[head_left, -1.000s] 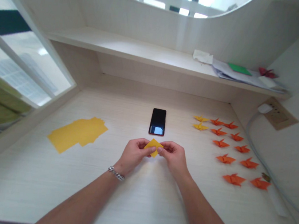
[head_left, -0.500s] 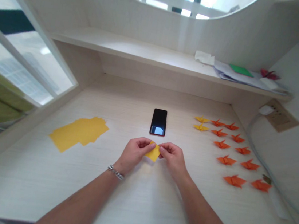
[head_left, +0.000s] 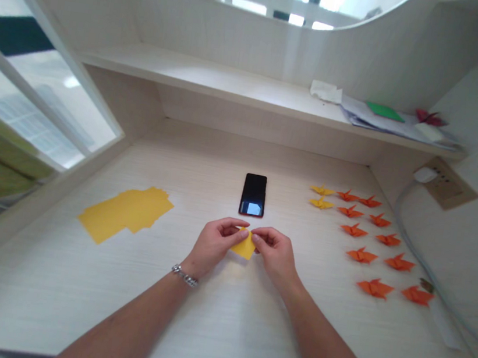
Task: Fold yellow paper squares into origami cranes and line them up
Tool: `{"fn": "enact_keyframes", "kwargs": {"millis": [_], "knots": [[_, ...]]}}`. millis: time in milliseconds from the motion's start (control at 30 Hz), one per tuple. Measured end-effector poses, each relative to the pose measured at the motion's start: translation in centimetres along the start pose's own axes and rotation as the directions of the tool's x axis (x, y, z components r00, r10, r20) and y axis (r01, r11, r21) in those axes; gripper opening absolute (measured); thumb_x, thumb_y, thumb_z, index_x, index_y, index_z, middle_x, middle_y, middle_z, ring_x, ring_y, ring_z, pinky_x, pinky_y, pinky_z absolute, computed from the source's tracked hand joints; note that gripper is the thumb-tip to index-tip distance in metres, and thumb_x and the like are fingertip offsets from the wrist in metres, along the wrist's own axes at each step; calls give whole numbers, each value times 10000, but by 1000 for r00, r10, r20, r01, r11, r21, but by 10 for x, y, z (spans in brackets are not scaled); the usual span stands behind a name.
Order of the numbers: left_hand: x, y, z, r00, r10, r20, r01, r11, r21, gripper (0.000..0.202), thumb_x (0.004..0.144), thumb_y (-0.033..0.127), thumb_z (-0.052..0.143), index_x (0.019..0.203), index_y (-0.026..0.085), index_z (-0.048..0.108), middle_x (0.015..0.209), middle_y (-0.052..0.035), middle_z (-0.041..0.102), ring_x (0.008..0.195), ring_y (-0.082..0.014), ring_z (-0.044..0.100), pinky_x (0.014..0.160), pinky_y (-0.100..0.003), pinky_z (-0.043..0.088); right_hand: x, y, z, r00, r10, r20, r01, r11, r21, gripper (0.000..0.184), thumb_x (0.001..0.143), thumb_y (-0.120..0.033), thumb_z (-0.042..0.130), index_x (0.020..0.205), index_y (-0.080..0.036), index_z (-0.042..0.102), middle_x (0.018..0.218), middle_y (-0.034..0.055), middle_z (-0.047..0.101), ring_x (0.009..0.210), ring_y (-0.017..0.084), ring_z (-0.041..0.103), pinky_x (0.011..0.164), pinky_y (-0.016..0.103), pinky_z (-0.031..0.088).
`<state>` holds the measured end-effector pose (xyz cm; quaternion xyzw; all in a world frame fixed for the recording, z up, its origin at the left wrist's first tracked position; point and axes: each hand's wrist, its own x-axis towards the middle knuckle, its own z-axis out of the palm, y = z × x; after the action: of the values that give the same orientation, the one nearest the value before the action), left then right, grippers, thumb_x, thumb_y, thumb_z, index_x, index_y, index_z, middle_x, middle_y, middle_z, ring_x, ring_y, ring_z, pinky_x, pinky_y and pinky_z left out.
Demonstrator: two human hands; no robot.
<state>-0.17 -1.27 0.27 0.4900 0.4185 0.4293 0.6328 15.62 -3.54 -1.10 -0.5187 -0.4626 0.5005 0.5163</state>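
Between my two hands is a small folded piece of yellow origami paper [head_left: 244, 249], held just above the desk. My left hand [head_left: 216, 240] pinches its left side with the thumb on top, and a chain bracelet [head_left: 184, 276] circles that wrist. Thumb and fingers of my right hand [head_left: 276, 251] are closed on the upper right corner. The fingertips beneath the paper are partly hidden. Just beyond my hands lies a black smartphone [head_left: 253, 194], its screen dark apart from a reflection.
Overlapping yellow sheets [head_left: 126, 214] lie at the left. Two yellow paper cranes [head_left: 321, 204] and several orange paper cranes [head_left: 361, 255] sit in rows at the right, near a grey cable [head_left: 410, 245] and wall socket [head_left: 449, 184]. A shelf [head_left: 234, 84] holding papers [head_left: 387, 127] spans the back.
My left fingers have lifted slightly off the paper's top edge. Both hands still pinch the yellow paper in nearly the same place; nothing else on the desk has moved.
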Motion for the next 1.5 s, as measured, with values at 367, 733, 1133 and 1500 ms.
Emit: {"fn": "enact_keyframes", "kwargs": {"millis": [367, 733, 1133, 1500], "knots": [[0, 1, -3, 1000, -3, -6, 4, 995, 101, 266, 674, 325, 751, 855, 140, 690, 806, -74, 730, 736, -182, 681, 690, -271, 543, -5, -6, -1, 995, -95, 39, 100, 982, -159, 167, 773, -225, 598, 871, -192, 730, 852, 54, 718, 790, 205, 643, 738, 312, 497], [0, 8, -4, 1000, -7, 6, 6, 989, 145, 282, 673, 313, 748, 886, 138, 688, 698, -45, 709, 645, -165, 661, 605, -251, 530, -5, -5, -1, 994, -108, 30, 112, 969, -220, 167, 789, -227, 576, 874, -196, 717, 854, 50, 712, 789, 201, 636, 733, 311, 492], [-1, 9, -5, 999, 40, -7, -37, 972, 233, 228, 658, 326, 754, 796, 151, 705, 759, -62, 729, 681, -184, 677, 625, -260, 546, -6, -7, -1, 991, -127, 39, 132, 969, -207, 163, 784, -226, 582, 877, -200, 714, 849, 43, 713, 783, 195, 640, 731, 306, 493], [-1, 8, -6, 1000, 12, -16, -8, 972, 233, 200, 648, 316, 760, 730, 148, 689, 721, -58, 716, 647, -174, 659, 606, -260, 535, -9, -9, 1, 989, -142, 39, 147, 960, -240, 157, 795, -230, 565, 847, -199, 710, 829, 43, 705, 772, 193, 634, 718, 302, 488]]}}
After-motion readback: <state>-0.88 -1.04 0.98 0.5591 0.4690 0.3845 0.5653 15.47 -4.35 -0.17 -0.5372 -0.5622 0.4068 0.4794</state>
